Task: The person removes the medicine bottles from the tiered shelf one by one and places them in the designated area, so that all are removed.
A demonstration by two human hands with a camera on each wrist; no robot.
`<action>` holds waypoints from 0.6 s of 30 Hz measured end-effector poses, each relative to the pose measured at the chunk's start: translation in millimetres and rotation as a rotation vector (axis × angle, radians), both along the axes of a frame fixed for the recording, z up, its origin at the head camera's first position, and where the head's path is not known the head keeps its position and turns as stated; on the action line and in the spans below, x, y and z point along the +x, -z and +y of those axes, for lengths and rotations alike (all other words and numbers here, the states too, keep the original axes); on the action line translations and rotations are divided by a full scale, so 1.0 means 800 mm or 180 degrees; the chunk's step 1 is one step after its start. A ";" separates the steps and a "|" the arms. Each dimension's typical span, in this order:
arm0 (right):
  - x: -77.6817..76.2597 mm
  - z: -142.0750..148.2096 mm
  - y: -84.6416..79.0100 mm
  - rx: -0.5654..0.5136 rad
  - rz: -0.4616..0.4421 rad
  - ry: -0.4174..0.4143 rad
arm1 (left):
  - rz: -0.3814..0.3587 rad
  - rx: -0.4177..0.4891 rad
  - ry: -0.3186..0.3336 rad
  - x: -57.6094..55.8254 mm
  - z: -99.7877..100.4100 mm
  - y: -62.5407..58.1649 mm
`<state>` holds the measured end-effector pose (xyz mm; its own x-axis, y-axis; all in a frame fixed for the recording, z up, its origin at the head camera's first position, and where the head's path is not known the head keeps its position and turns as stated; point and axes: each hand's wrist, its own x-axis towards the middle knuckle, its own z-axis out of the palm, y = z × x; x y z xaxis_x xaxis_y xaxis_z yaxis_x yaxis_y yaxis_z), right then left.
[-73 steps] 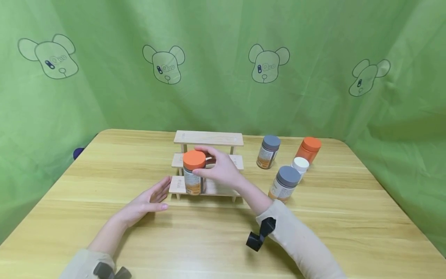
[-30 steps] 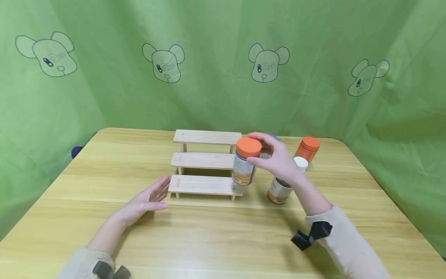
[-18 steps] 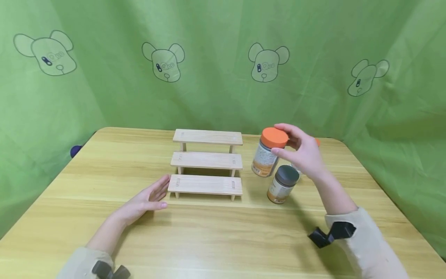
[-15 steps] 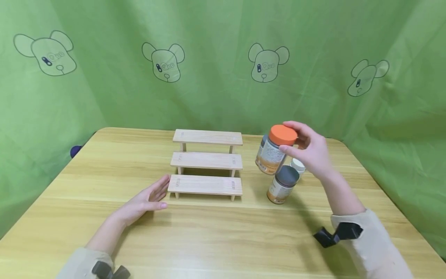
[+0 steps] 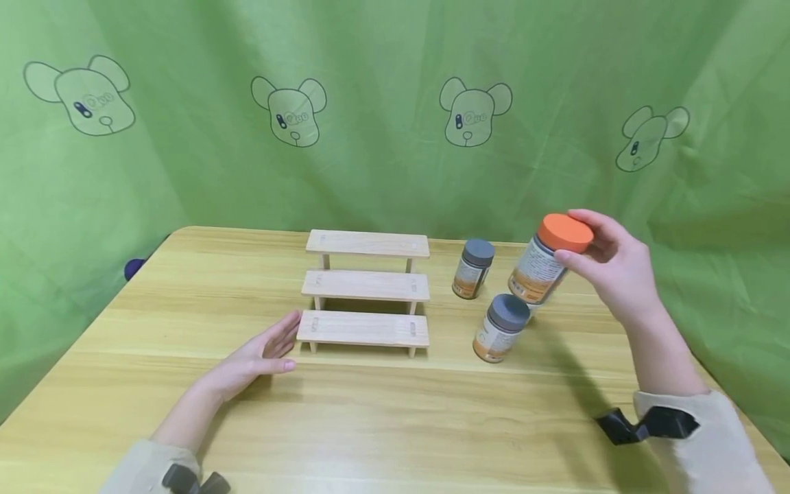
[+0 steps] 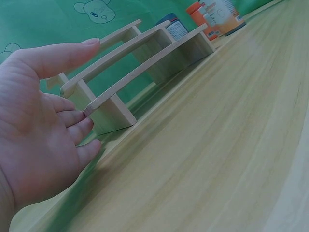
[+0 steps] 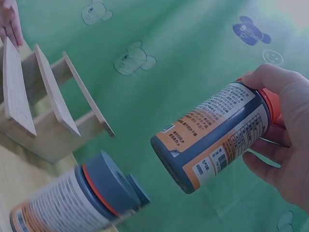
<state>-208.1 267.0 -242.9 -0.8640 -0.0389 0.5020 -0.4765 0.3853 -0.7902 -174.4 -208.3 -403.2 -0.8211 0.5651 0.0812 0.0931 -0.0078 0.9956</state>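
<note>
My right hand (image 5: 617, 271) grips a supplement bottle (image 5: 537, 271) by its orange lid, thumb on the near side and fingers behind. The bottle is held tilted above the table at the right, with its whole base showing in the right wrist view. My left hand (image 5: 259, 357) lies beside a three-step wooden rack (image 5: 364, 328), fingers straight and fingertips at the left end of its lowest step. In the left wrist view, the left palm (image 6: 38, 140) faces the rack and the thumb stands apart. All three steps hold nothing.
Two grey-lidded bottles stand right of the rack: one farther back (image 5: 473, 269), one nearer (image 5: 501, 328). Behind the held bottle, a white-lidded bottle is mostly hidden. An orange bottle (image 6: 197, 15) shows in the left wrist view. A green curtain (image 5: 382, 171) hangs behind the table.
My right hand has lifted the orange-lidded bottle off the rack's lowest step and carried it right, past the back grey-lidded bottle. My left hand has stayed by the rack.
</note>
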 end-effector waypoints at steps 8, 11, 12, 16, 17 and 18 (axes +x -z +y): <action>0.006 0.038 0.008 0.0284 -0.0169 0.0462 | 0.0004 0.0004 0.0020 0.000 -0.001 0.000; 0.008 0.053 0.014 0.0330 -0.0266 0.0570 | -0.0002 0.0004 0.0016 0.000 -0.001 0.000; 0.009 0.058 0.016 0.0344 -0.0298 0.0602 | -0.0003 0.0001 0.0014 0.000 -0.001 0.000; 0.012 0.076 0.027 0.0400 -0.0427 0.0648 | -0.0004 -0.0021 0.0000 0.000 0.000 -0.001; 0.013 0.080 0.030 0.0417 -0.0458 0.0658 | -0.0005 -0.0027 -0.0005 0.000 0.000 -0.001; 0.014 0.083 0.033 0.0436 -0.0487 0.0667 | -0.0006 -0.0034 -0.0009 0.000 0.000 -0.001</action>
